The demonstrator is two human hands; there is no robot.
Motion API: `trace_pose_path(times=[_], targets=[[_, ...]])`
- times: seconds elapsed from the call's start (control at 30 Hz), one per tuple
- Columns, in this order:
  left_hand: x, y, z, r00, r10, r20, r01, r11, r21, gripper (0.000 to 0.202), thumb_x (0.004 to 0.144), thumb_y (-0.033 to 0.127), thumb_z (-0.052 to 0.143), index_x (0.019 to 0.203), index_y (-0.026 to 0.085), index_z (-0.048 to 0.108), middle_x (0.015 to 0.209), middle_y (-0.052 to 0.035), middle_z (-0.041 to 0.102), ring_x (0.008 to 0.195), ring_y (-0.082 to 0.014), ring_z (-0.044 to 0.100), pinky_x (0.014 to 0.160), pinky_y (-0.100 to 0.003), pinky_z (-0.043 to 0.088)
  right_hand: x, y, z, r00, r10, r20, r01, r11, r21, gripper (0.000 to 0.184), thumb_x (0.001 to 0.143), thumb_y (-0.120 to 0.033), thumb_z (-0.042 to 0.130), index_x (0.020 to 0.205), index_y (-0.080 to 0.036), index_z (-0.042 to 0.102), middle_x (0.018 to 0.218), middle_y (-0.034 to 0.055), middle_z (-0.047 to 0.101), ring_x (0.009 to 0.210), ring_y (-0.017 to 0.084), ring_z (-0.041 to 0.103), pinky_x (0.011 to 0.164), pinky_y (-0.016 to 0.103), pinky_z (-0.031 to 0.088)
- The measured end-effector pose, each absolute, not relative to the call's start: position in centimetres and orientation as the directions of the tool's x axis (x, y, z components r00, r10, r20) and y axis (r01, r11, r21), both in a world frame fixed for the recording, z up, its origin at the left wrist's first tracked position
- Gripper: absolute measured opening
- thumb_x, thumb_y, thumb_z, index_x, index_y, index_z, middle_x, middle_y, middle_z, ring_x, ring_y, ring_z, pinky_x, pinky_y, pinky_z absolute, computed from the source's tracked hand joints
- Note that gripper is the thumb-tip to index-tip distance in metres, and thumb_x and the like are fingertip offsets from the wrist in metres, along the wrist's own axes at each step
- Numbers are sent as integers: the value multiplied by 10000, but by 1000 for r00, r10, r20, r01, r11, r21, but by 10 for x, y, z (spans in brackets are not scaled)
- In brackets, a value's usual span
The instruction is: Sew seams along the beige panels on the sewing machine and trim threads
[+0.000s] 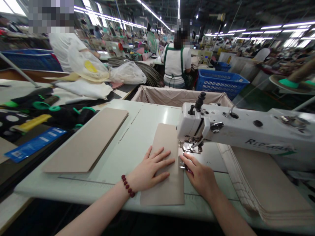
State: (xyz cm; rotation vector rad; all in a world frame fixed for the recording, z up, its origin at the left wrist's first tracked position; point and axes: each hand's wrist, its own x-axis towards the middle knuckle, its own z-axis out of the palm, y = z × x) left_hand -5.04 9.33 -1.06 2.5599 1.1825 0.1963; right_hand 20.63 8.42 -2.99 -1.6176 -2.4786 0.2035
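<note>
A long beige fabric piece lies on the pale green sewing table, its right edge under the needle foot of a white sewing machine. My left hand lies flat on the piece with fingers spread; a dark red bead bracelet is on the wrist. My right hand rests at the piece's right edge just in front of the foot, fingers curled on a small metal tool that I cannot make out clearly.
A beige board lies at the left of the table. A stack of beige pieces sits at the right under the machine arm. A cloth-lined bin and a blue crate stand behind. Black and green items crowd the left bench. Other workers stand beyond.
</note>
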Motion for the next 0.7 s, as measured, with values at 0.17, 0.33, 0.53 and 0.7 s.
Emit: trace_pose_path(times=[0.17,0.33,0.53,0.7], targets=[[-50,94,-11,650,760,17,708,-613,350,497,974,452,426,1454,404,308,1542,45,208,1431,-270,114,1136,-565,-29,206,83,-28,-407,910,79,883,414,-221,591,904,-166,458,1437,-388,332,1481,-105,348,1104,178,577,868,329,530],[-50,94,-11,658,752,44,694,-628,353,490,972,455,433,1448,387,336,1529,26,252,1429,-275,126,1140,-555,-26,206,84,-27,-405,911,77,888,412,-207,589,895,-160,468,1432,-374,351,1479,-85,358,1090,180,585,847,322,534],[-50,92,-11,673,738,44,691,-649,318,526,974,492,415,1471,374,290,1533,28,239,1434,-288,79,1135,-567,-35,207,84,-29,-417,906,80,882,424,-205,583,905,-176,464,1437,-379,335,1488,-82,344,1095,181,583,842,321,531],[-49,91,-9,704,710,34,663,-673,329,548,979,519,387,1484,341,272,1523,13,267,1427,-262,143,1162,-511,4,208,83,-30,-410,909,80,883,417,-214,560,918,-190,455,1428,-389,341,1481,-95,351,1104,180,579,853,332,530]])
